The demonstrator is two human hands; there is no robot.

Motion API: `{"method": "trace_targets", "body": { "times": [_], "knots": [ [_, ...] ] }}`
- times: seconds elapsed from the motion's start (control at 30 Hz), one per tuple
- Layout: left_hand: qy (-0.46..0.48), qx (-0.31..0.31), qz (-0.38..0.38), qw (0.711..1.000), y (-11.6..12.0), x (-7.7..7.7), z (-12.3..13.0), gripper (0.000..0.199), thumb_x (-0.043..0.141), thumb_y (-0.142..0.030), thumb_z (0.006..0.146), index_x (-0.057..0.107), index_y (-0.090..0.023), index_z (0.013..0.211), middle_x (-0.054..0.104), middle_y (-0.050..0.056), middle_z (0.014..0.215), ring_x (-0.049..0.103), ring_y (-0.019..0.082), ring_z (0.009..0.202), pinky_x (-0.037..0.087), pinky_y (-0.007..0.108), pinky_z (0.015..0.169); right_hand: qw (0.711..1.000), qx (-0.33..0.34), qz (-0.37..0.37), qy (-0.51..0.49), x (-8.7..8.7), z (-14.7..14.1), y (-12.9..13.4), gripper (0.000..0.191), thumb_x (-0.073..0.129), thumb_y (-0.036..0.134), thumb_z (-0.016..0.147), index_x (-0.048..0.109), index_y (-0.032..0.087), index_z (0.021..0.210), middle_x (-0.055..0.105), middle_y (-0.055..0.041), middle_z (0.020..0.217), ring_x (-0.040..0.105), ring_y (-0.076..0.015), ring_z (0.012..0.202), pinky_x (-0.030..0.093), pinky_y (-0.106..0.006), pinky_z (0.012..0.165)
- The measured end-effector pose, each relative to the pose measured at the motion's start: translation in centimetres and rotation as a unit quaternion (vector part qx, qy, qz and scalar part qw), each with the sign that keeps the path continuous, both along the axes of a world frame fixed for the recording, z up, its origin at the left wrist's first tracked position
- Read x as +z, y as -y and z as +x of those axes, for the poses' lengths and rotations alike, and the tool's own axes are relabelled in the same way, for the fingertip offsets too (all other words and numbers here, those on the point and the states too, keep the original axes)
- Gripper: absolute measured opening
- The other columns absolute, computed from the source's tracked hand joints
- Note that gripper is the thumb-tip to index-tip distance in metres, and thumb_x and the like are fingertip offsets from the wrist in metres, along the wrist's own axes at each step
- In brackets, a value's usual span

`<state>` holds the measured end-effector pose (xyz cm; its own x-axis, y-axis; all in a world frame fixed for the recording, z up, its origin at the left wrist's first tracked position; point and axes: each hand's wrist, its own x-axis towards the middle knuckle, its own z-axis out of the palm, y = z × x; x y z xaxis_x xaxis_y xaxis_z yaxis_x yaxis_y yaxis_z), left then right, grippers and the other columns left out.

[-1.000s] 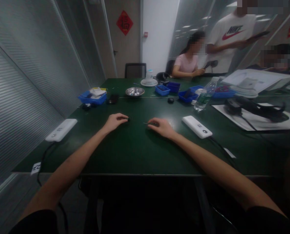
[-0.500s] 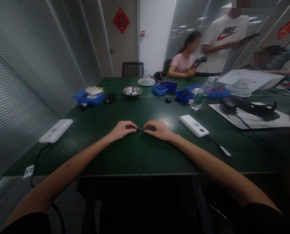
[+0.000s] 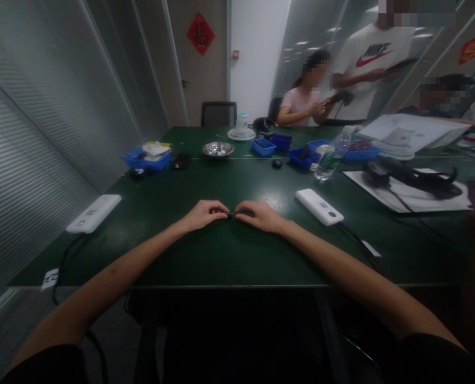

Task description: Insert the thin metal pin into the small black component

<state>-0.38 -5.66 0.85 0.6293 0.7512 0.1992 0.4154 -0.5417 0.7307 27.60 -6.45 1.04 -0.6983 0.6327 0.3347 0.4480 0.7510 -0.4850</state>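
Observation:
My left hand (image 3: 207, 214) and my right hand (image 3: 259, 215) meet just above the middle of the green table (image 3: 237, 261), fingertips almost touching. Each is closed in a pinch. Between them runs a short thin shaft (image 3: 231, 214). A slim dark handle-like piece (image 3: 243, 213) lies in my right fingers, in line with the shaft. My left fingertips grip a small dark piece at the shaft's other end. Fingers cover most of both parts, so their exact kind cannot be made out.
White power banks with cables lie to the left (image 3: 94, 214) and right (image 3: 319, 207). Farther back are a metal bowl (image 3: 218, 151), blue trays (image 3: 149, 161), a water bottle (image 3: 333, 154) and a white fan (image 3: 241, 132). A black headset (image 3: 417, 181) rests at right. People are beyond the table.
My hands have drawn closer together, mostly by the left moving right, and less of the thin shaft shows. Across the table, the seated person's hands and the dark device have shifted.

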Motion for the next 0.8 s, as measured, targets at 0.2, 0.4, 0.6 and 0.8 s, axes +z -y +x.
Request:
{"method": "trace_targets", "body": {
  "times": [0.2, 0.4, 0.6, 0.8],
  "knots": [
    [-0.009, -0.005, 0.013, 1.0, 0.1, 0.1, 0.1, 0.03, 0.069, -0.04, 0.095, 0.077, -0.019, 0.115, 0.07, 0.005, 0.094, 0.059, 0.017, 0.078, 0.044, 0.029, 0.07, 1.0, 0.007, 0.012, 0.0, -0.2, -0.1, 0.1, 0.028, 0.057, 0.041, 0.104, 0.068, 0.023, 0.122, 0.075, -0.0066, 0.113, 0.07, -0.0209, 0.098, 0.052, -0.033, 0.084],
    [0.004, -0.01, 0.059, 0.998, 0.4, -0.2, 0.3, 0.026, 0.069, -0.037, 0.096, 0.077, -0.02, 0.115, 0.07, 0.006, 0.101, 0.062, 0.019, 0.085, 0.047, 0.031, 0.076, 1.0, 0.011, 0.013, 0.01, -0.2, -0.2, 0.1, 0.027, 0.055, 0.041, 0.105, 0.067, 0.023, 0.122, 0.075, -0.0058, 0.109, 0.071, -0.0197, 0.093, 0.051, -0.03, 0.08],
    [0.007, -0.04, -0.037, 0.999, -0.6, -0.2, 0.0, 0.026, 0.063, -0.036, 0.1, 0.078, -0.02, 0.116, 0.075, 0.007, 0.11, 0.068, 0.021, 0.098, 0.05, 0.033, 0.086, 0.998, 0.013, 0.06, 0.02, -0.2, -0.3, 0.4, 0.028, 0.054, 0.041, 0.106, 0.067, 0.022, 0.123, 0.073, -0.0081, 0.111, 0.07, -0.0207, 0.094, 0.05, -0.031, 0.08],
    [-0.01, -0.026, 0.055, 0.998, 0.4, 0.0, 0.6, 0.026, 0.066, -0.036, 0.098, 0.076, -0.021, 0.116, 0.072, 0.007, 0.107, 0.065, 0.02, 0.091, 0.049, 0.032, 0.079, 0.999, 0.016, 0.041, 0.01, -0.2, -0.4, 0.4, 0.028, 0.053, 0.041, 0.106, 0.067, 0.022, 0.122, 0.074, -0.008, 0.112, 0.07, -0.0212, 0.096, 0.051, -0.032, 0.083]
  ]
}}
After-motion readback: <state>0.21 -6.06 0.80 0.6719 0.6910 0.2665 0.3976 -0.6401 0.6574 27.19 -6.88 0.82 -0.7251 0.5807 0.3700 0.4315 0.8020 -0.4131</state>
